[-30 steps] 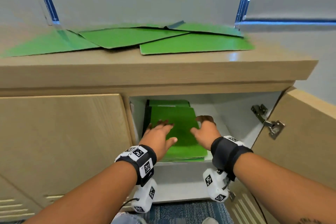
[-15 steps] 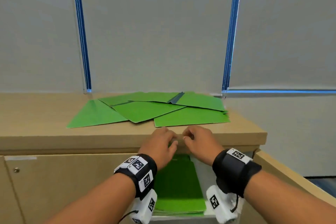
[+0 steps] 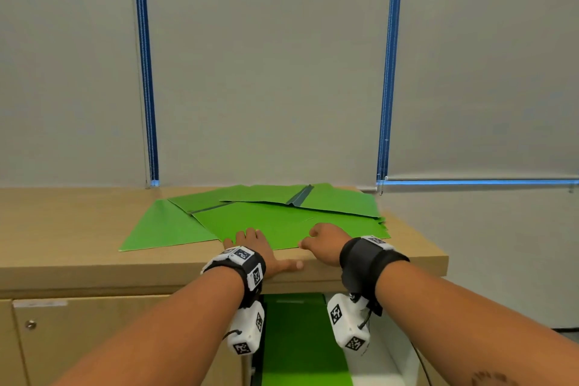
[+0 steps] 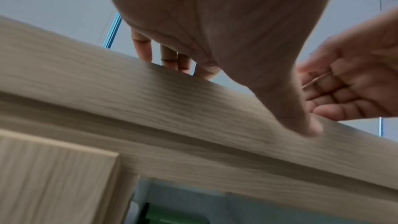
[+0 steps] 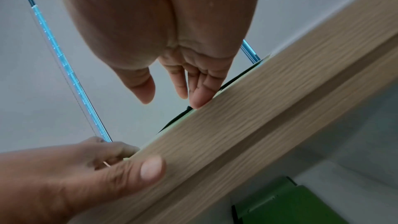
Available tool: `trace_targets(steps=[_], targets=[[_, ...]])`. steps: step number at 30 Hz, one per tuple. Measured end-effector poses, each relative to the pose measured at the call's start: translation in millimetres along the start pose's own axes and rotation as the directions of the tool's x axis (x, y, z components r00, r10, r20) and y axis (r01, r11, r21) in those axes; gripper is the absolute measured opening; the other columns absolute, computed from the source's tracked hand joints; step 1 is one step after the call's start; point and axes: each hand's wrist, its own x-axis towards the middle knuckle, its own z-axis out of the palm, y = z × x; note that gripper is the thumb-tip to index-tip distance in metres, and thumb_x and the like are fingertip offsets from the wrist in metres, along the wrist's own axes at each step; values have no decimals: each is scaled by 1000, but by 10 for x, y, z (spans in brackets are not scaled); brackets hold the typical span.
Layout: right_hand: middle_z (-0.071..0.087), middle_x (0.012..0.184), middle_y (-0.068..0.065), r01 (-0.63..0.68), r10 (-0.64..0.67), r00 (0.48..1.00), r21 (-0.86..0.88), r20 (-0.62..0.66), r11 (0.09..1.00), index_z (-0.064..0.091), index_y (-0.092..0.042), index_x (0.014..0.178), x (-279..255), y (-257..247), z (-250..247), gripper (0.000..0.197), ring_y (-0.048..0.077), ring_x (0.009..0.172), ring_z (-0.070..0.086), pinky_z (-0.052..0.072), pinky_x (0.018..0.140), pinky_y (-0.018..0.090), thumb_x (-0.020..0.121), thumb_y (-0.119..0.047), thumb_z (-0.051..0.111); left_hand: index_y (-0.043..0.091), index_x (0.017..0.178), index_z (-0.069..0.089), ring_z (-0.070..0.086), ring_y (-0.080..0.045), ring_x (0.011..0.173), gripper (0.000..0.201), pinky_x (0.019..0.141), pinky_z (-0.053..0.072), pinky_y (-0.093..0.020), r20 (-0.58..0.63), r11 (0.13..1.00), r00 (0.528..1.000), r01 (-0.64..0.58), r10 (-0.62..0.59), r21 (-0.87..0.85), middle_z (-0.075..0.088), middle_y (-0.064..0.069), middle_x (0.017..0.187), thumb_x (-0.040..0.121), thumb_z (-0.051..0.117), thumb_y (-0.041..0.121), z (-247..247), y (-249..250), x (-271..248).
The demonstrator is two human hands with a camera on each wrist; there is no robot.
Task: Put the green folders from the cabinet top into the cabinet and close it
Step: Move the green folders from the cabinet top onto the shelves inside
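Several green folders (image 3: 269, 219) lie fanned out and overlapping on the wooden cabinet top (image 3: 78, 229). My left hand (image 3: 253, 244) rests flat on the nearest folder's front edge, with its thumb (image 4: 301, 125) against the top's front lip. My right hand (image 3: 324, 240) sits just to the right with loosely bent fingers (image 5: 199, 98) touching the folder edge (image 5: 228, 84) and the thumb held apart. Neither hand grips anything. Below, inside the open cabinet, lies a stack of green folders (image 3: 300, 345).
The left cabinet door (image 3: 109, 338) is closed, with a small lock. Grey window blinds with two blue bead cords (image 3: 145, 72) hang behind the cabinet. The cabinet top ends at a corner on the right (image 3: 438, 260).
Both hands left the folder stack inside the cabinet, rose past the front lip, and now rest on the folders on top. My view lifted from the cabinet's inside to its top.
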Motion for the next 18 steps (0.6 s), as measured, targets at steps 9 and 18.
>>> trace_targets(steps=[9,18], targets=[[61,71,13,-234,222,970,603,96,763,52,-4,95,-25,133,44,32,23,50,57,53,53,31,94,-35,55,14,119,48,58,-31,106,32,83,46,-37,-100,985,984,-153,144,-81,58,-10,122,91,49,29,-220,-72,-286],[59,110,26,-291,126,956,900,264,324,42,-8,117,-202,-14,-4,33,37,94,64,57,84,47,96,-28,56,20,98,64,62,-29,94,37,75,46,-33,-239,945,922,-323,304,-44,67,-6,103,90,34,41,-532,128,-766]])
